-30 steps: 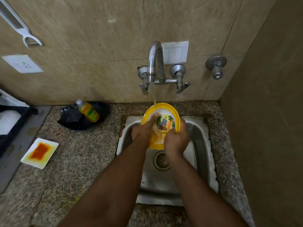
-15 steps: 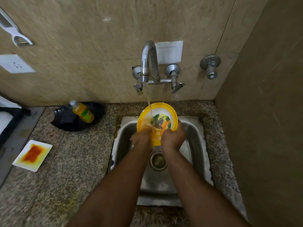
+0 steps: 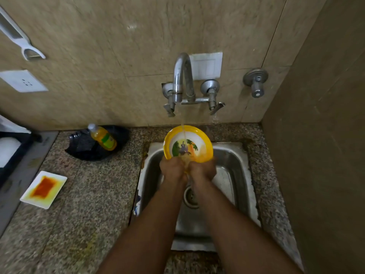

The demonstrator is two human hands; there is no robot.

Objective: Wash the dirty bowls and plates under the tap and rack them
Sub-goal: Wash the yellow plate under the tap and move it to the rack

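A yellow-rimmed bowl [image 3: 187, 144] with a colourful picture inside is held tilted over the steel sink [image 3: 233, 175], under a thin stream from the tap [image 3: 182, 76]. My left hand [image 3: 172, 168] grips the bowl's near rim on the left. My right hand [image 3: 202, 170] grips the near rim on the right, close beside the left. Orange-tinted water runs off the bowl between my hands. A white square plate [image 3: 43, 188] smeared with orange sauce lies on the counter at the left.
A yellow soap bottle [image 3: 102, 137] leans on a black bag [image 3: 83, 147] by the wall. A dark tray with a white item [image 3: 8, 149] sits at the far left. The granite counter [image 3: 94, 194] surrounds the sink; a wall stands close on the right.
Both hands have slid down to the bowl's near rim and come together. The bowl now faces me more, with more of its picture showing under the stream.
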